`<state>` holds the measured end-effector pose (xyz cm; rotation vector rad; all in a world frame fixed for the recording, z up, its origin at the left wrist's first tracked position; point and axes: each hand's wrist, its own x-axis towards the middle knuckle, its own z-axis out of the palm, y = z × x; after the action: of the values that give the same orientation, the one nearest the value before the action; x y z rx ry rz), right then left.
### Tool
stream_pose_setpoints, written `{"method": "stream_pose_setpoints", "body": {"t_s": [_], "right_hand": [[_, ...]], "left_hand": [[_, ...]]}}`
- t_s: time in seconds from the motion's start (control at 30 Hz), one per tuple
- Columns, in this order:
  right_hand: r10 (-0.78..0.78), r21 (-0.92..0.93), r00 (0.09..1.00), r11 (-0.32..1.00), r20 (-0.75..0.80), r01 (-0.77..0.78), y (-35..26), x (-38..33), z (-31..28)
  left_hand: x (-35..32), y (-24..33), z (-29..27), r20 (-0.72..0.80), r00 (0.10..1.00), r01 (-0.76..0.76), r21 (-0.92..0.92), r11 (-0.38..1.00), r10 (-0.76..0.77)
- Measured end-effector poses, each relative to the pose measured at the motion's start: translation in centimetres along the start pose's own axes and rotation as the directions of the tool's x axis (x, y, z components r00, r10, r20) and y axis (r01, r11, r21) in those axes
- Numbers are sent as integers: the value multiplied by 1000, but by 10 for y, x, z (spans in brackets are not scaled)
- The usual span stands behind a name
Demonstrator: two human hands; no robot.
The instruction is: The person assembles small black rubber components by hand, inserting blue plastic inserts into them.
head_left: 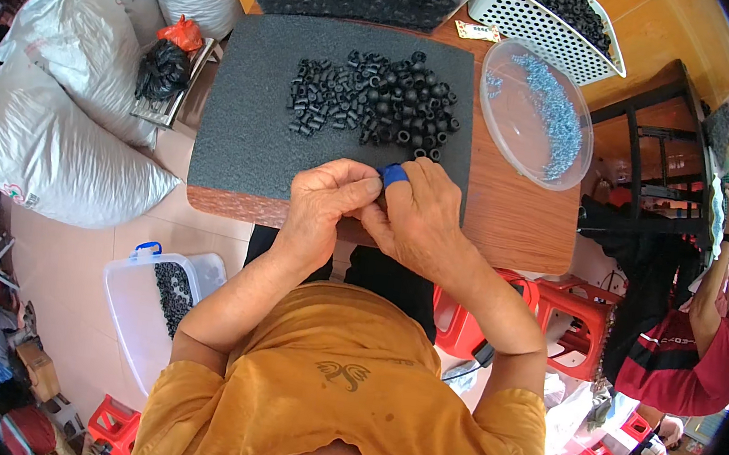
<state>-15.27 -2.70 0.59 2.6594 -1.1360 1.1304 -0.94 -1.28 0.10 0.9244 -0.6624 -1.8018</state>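
Black small rings (378, 96) lie piled on the dark foam mat (241, 124). Left hand (324, 200) and right hand (420, 216) pinch together at the mat's near edge; the held thing is hidden. White sacks (67, 77) stand left.

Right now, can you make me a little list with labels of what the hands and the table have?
Left hand: pinched together with the right, fingertips touching
Right hand: blue cover on one finger, what it holds is hidden
Mat: dark foam on the wooden table
Pile: small black rings on the mat, beyond the hands
Lid: clear, round, holds tiny pale blue bits
Tub: clear, on the floor, black rings inside
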Motion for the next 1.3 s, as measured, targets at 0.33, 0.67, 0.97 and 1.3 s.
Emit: {"method": "stream_pose_setpoints", "body": {"t_s": [0.33,0.67,0.97,1.3], "right_hand": [[52,109,989,992,141,-68,0,6,-10],[341,446,913,797,225,-407,4,8,-16],[602,672,712,361,361,-647,0,5,-15],[682,727,625,198,380,-658,-7,5,-11]], "left_hand": [[5,-2,-6,1,998,-55,-15,998,55],[4,-1,-14,59,997,-54,60,997,50],[4,-1,-13,109,990,-107,154,982,91],[1,-4,-11,95,970,-244,357,902,225]]}}
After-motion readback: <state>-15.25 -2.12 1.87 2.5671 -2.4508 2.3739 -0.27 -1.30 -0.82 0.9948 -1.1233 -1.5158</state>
